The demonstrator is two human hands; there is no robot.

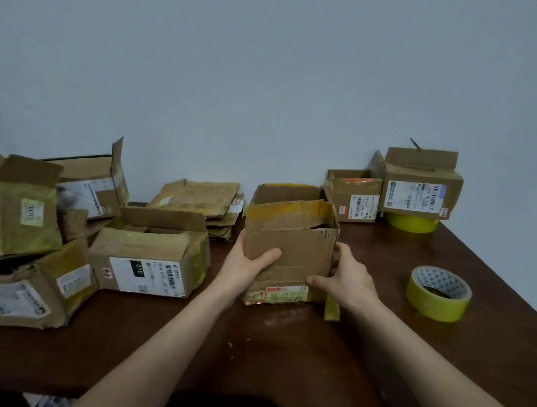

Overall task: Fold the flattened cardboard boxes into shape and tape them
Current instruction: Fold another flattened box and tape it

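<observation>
Table (276,370): one, dark brown wood with a dull sheen; its near edge is cut off at the bottom of the view.
Left hand (247,264): one; the thumb lies across the near face of the held box, and the fingers wrap its left wall, hidden behind it.
Right hand (345,277): one; the thumb presses low on the near face and the fingers curl round the right corner, their tips partly hidden.
Held box (293,239): one, upright at mid-table, gripped between both hands; worn brown cardboard, top flaps raised, torn rim, yellow tape remnants; label text illegible.
Tape strip (332,306): one, yellowish, trailing from the held box's lower right corner onto the table.
Near tape roll (438,292): one, yellow-green with a white printed core, lying flat, apart from the right hand.
Left boxes (152,257): four counted, crumpled, white-labelled, crowded together; their overlaps are hard to separate.
Flat stack (198,201): one pile of flattened cardboard behind them; the sheets are uncountable.
Far boxes (422,193): two, side by side at the back right, flaps open.
Far tape roll (411,223): one, yellow, mostly hidden beneath the rightmost far box.
Wall (274,71): plain, pale grey-blue.
</observation>
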